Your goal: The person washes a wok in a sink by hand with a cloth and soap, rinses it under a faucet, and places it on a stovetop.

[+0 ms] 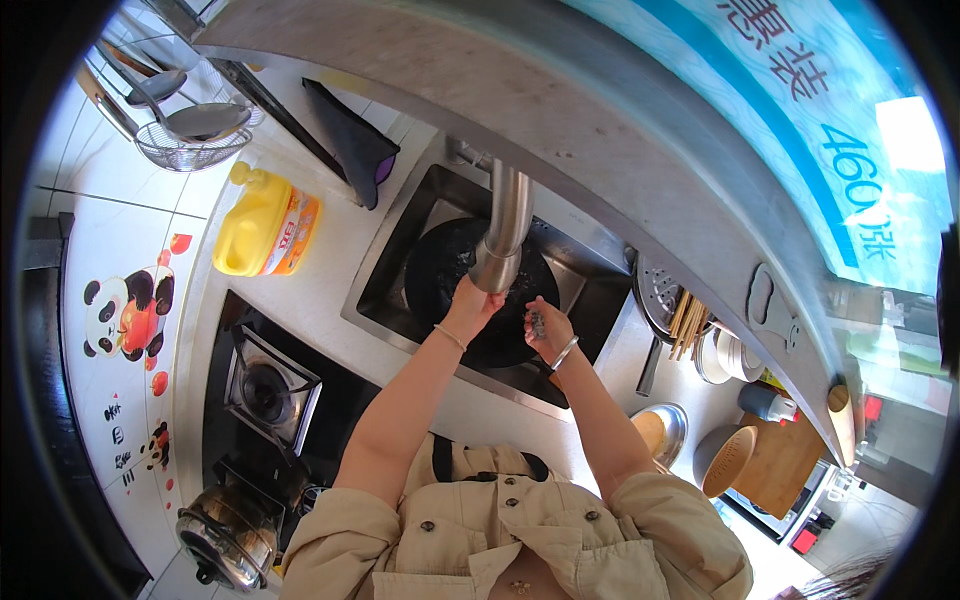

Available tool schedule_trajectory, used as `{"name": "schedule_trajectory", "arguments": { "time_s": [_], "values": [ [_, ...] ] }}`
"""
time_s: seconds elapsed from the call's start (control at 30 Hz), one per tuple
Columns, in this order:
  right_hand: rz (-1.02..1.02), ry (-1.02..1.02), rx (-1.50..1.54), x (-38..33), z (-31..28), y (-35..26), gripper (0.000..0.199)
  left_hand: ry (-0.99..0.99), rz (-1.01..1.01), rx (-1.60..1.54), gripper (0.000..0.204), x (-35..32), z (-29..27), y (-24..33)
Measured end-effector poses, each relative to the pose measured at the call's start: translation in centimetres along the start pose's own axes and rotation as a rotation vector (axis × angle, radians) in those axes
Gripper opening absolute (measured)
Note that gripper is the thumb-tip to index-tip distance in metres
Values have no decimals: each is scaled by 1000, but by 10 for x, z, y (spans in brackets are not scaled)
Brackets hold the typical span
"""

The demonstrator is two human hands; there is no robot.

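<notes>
A black wok [437,262] lies in the stainless steel sink [378,297], below the metal faucet [510,205]. My left hand [474,310] is over the wok at the lower end of the faucet. The faucet head hides part of its fingers, so I cannot tell whether they grip anything. To the right of it, my right hand [553,335] is closed around a grey steel wool scrubber [538,323], also above the wok. Bracelets circle both wrists.
Left of the sink stands a yellow detergent jug [255,235], with a gas stove [265,390] and a metal kettle [232,535] nearer. A grey shelf edge [560,130] crosses above. At right are chopsticks [688,322], white bowls [728,355], a strainer basket [728,460] and a cutting board [785,465].
</notes>
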State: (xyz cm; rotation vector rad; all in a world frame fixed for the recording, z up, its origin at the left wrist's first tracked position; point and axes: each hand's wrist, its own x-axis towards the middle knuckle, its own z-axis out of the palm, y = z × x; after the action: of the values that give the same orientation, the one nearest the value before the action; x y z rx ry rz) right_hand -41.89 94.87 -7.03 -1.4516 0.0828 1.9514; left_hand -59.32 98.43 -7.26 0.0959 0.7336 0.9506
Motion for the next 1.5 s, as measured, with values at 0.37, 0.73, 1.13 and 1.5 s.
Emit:
{"name": "schedule_trajectory", "arguments": {
  "time_s": [0.37, 0.73, 1.13, 1.5],
  "values": [
    [-175, -55, -305, 9, 15, -2, 22, 362, 237, 706, 17, -13, -36, 9],
    [-474, 188, -161, 101, -1, -123, 16, 424, 235, 701, 18, -16, -45, 47],
    [-692, 224, -1061, 2, -82, 25, 13, 216, 93, 266, 29, 48, 30, 91],
    [-223, 133, -2073, -85, -81, 22, 51, 15, 177, -68, 28, 127, -21, 82]
  ]
}}
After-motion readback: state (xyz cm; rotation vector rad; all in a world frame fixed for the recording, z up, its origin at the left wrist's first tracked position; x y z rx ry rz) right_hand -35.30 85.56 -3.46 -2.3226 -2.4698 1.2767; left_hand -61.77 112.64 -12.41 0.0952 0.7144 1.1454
